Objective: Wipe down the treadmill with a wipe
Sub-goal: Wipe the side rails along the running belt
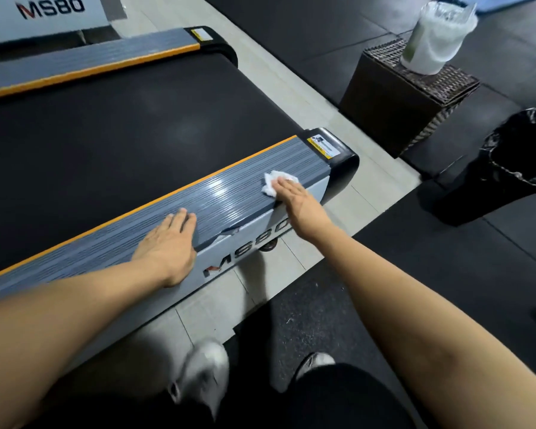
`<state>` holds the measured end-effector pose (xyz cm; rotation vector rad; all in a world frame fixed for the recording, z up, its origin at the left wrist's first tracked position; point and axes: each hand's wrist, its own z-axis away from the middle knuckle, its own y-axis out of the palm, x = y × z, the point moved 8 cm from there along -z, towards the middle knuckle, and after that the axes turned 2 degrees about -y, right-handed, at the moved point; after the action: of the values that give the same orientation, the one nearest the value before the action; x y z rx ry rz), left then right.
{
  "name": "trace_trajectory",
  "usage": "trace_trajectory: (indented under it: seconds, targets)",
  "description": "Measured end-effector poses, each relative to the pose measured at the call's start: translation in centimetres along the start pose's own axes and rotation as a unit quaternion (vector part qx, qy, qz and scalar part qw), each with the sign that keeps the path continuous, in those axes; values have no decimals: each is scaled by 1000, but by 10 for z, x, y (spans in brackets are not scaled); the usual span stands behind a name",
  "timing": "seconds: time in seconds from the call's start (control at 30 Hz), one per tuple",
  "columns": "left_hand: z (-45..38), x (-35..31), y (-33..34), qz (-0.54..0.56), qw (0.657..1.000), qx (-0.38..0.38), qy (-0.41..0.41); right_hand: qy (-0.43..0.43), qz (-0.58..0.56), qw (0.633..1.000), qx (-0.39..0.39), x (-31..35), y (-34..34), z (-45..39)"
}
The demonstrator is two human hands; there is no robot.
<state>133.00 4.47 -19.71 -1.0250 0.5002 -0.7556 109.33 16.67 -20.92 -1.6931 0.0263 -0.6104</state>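
A: Where is the wipe (pixel 274 182)?
B: On the treadmill's (pixel 130 144) near side rail (pixel 217 193), toward its rear end cap, pressed flat under the right hand's (pixel 297 205) straight fingers.
A: And the left hand (pixel 167 246)?
B: Fingers extended, resting flat on the same rail, holding nothing.

The treadmill's side rail (pixel 229 193) is seen as ribbed grey plastic with a glossy sheen; its belt (pixel 121 128) is matt black. A crumpled white paper-like wipe (pixel 271 182) is noted. The box (pixel 399 97) is woven wicker.
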Motion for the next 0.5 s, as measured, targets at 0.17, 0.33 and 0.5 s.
trace_trajectory:
  seconds: [0.17,0.33,0.5]
  targets:
    - [-63,-78,-28,57,986,-109,116,5,15,998,-67,-68,-24,-14]
    - [-150,-152,-60,78,948,-220,215,-28,3,992,-119,-96,-34,-19]
    - [-200,-190,-75,62,936,-232,256,35,-46,986,-159,-115,-79,-40]
